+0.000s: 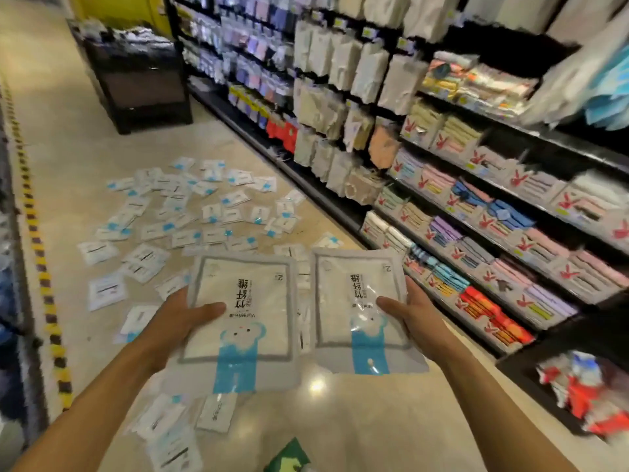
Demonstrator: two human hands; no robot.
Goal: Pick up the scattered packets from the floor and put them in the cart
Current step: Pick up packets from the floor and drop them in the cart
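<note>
both hands full, much left to gather
left hand (180,320) gripped the left packet (253,287) by its 9 o'clock edge, right hand (413,318) the right packet (357,321) by 3 o'clock; both seemed light, soft, slippery. floor packets (177,212) lay at 11 o'clock.

Glossy clear-plastic packets (238,315) hold seemingly soft cloth; polished floor (316,386) shines.

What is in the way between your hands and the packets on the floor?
Only what the hands carry: the left hand grips one packet, the right hand a second packet. Both hang over part of the pile. The scattered packets lie on open floor, nothing visible blocking them.
</note>
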